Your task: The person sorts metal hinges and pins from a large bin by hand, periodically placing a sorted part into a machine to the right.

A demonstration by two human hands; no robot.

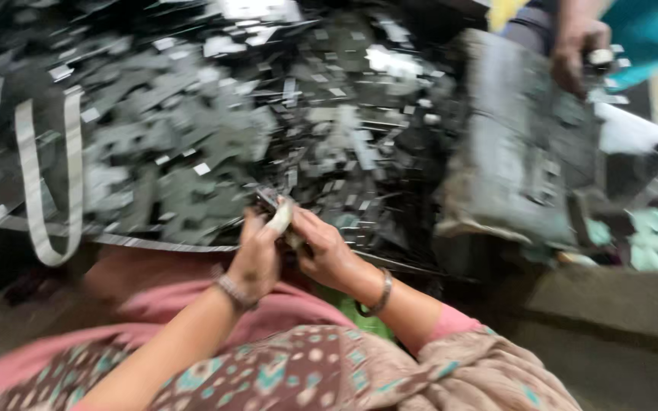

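A big heap of dark, flat metal pieces [215, 129] fills the surface in front of me. My left hand [255, 255] and my right hand [321, 247] meet at the heap's near edge, both closed around a small stack of the flat pieces [268, 200]. A pale wrapping covers one finger of the left hand. Bangles sit on both wrists. The picture is blurred by motion, so the exact grip is hard to read.
A grey woven sack [515, 152] stands to the right of the heap. Another person's hand [579, 47] holds something small above the sack at the top right. A pale strap [36, 198] loops down on the left. My lap, in patterned cloth, is below.
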